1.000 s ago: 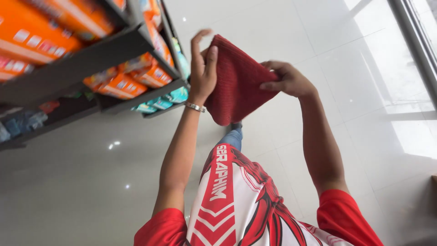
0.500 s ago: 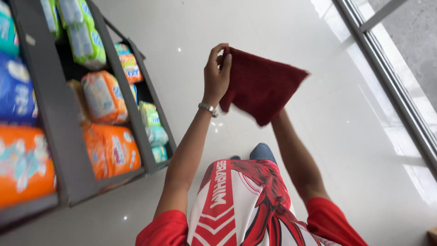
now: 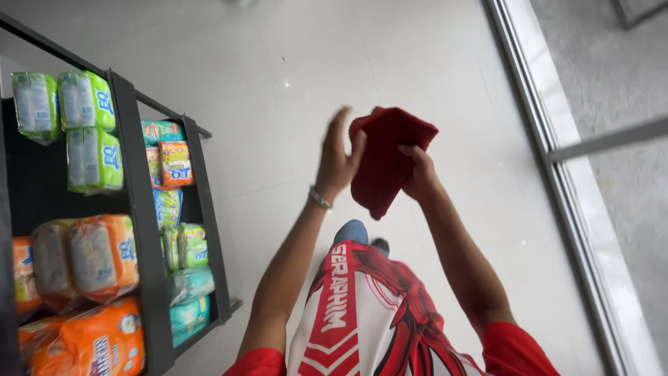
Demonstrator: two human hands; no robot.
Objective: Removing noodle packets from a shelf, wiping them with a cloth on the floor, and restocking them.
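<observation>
Swung further off the shelf (image 3: 139, 230) lately, cloth (image 3: 385, 159) now folded smaller. Right hand (image 3: 419, 174) gripping cloth, left hand (image 3: 337, 157) open, flat beside it, mid-fold probably.

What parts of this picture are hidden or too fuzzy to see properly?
- Head view: the left hand is motion-blurred, so its fingers cannot be told apart.
- The right hand has its palm and most fingers hidden behind the red cloth.
- The dark shelf rack is cut off by the left and bottom edges.
- The packs on it are too small to tell what is inside.
</observation>
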